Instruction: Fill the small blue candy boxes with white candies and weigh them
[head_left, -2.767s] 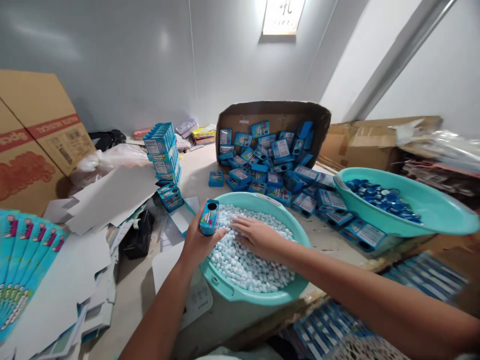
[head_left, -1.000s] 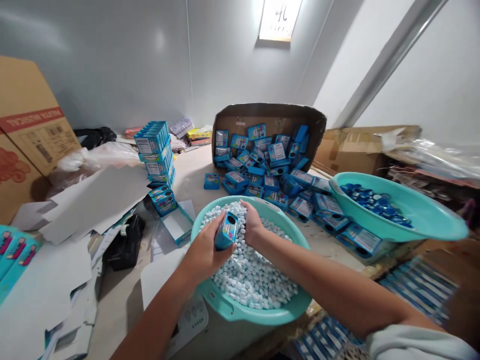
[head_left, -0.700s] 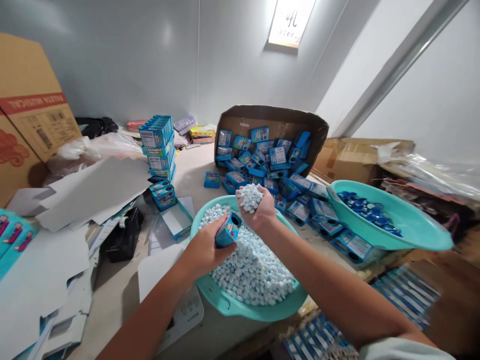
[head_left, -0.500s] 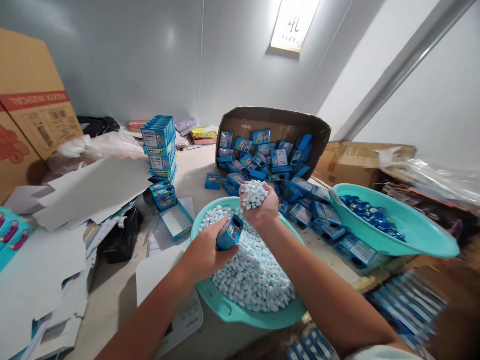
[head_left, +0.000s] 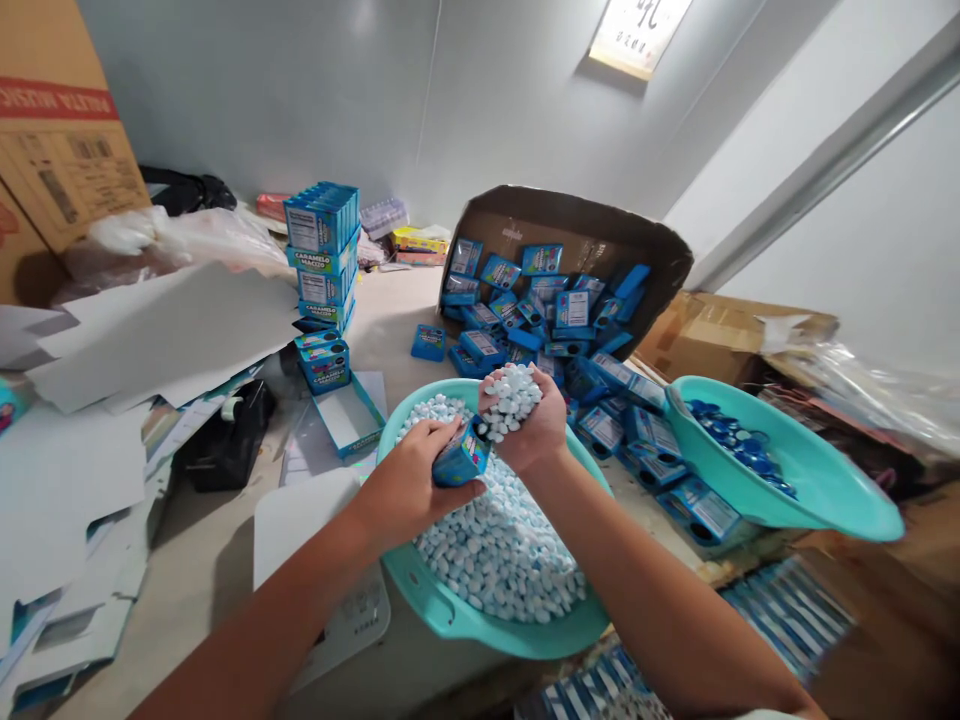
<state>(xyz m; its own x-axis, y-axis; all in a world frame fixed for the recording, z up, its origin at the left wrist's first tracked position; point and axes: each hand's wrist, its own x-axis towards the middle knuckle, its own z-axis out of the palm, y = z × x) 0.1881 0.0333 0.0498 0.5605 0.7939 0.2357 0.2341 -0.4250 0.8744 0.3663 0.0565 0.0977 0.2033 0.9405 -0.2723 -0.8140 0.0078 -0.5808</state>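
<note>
My left hand (head_left: pixel 412 470) is closed around a small blue candy box (head_left: pixel 460 455), tilted with its opening turned toward my right hand. A heap of white and pale-blue candies (head_left: pixel 511 400) fills my cupped right hand (head_left: pixel 541 425), and some of them sit at the box's mouth. Both hands are above a turquoise basin (head_left: pixel 442 612), which holds a large mass of the same candies (head_left: pixel 495 560). My fingers partly cover the box, so how full it is inside stays hidden.
An overturned carton (head_left: pixel 577 215) spills blue boxes (head_left: pixel 574 308) behind the basin. To the right, another turquoise basin (head_left: pixel 832 500) holds blue lids (head_left: pixel 739 445). Stacked filled trays (head_left: pixel 322 255), an open tray (head_left: pixel 349 415), a white scale (head_left: pixel 300 520) and a black tape dispenser (head_left: pixel 232 440) stand left.
The box in my left hand and the candy heap in my right hand have come together; the box has tipped toward the heap. The camera view has shifted slightly.
</note>
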